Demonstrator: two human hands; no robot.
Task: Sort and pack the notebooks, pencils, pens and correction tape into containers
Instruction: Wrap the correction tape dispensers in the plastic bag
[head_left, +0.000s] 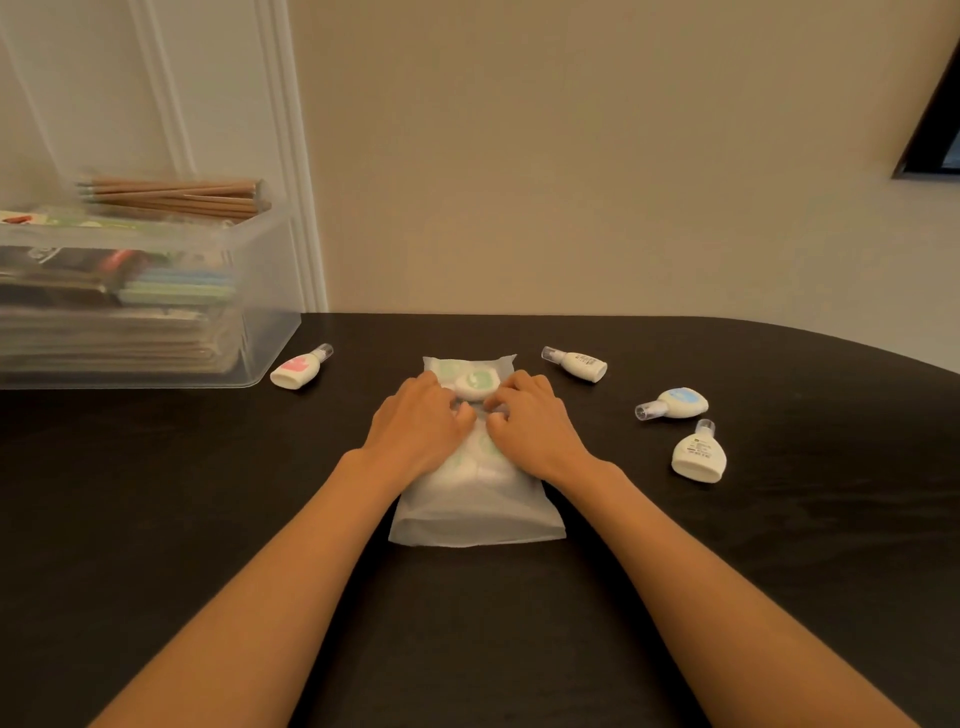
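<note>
The dark matte table (208, 493) takes up most of the room in front of the person. At ten o'clock sits a clear plastic bin (260, 312), its stiff walls showing stacked notebooks (130, 338), with a bundle of wooden pencils (176, 197) across its top, so that part looks sorted. Dead centre lies a frosted, soft pouch (478, 519), lumpy with rounded shapes. The left hand (421, 426) and right hand (530, 421) rest on it with fingers bent, pinching the film, probably to pin it while working a green correction tape (474, 384) at its twelve o'clock mouth. I cannot tell whether that one is fully inside. Four smooth, bottle-shaped tapes wait loose: the pink tape (298, 368) at ten, the plain tape (576, 364) at one, the blue tape (675, 404) and the white tape (700, 454) at three.
</note>
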